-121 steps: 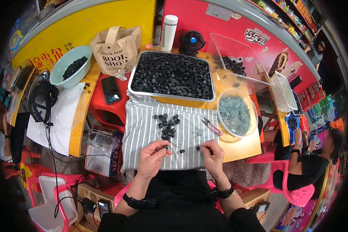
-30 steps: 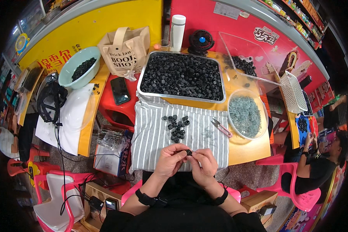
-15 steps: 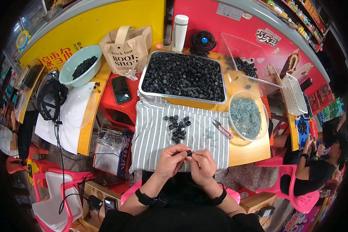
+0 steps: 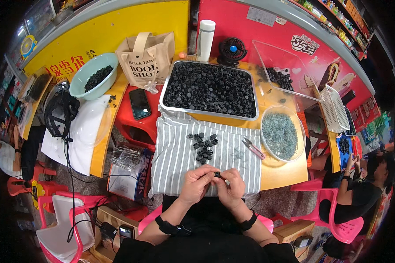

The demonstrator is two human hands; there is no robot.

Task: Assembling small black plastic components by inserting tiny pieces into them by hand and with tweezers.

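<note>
Between the fingertips of my left hand [image 4: 195, 184] and my right hand [image 4: 231, 188] is a small black plastic part [image 4: 217, 174]. Both hands are closed on it, above the front edge of a grey-and-white striped cloth [image 4: 171, 162]. Just beyond my fingers lies a loose group of similar black parts [image 4: 203, 147]. Pink-handled thread snips [image 4: 253, 149] rest on the cloth at the right, with a few thin clear pieces [image 4: 238, 154] beside them. The fingers partly cover the held part, so its exact shape is hard to see.
A metal tray [image 4: 206, 113] heaped with black parts stands behind the cloth. On the right is a clear round tub [image 4: 303, 144] of thin clear pieces. A phone [image 4: 139, 104] lies on a red stool [image 4: 136, 127]; a green basin [image 4: 77, 90] stands left. Another person [image 4: 353, 193] sits far right.
Both hands stay together on the black part, with a slight shift of the fingers. The whole view has moved a little; the things on the table stay in place.
</note>
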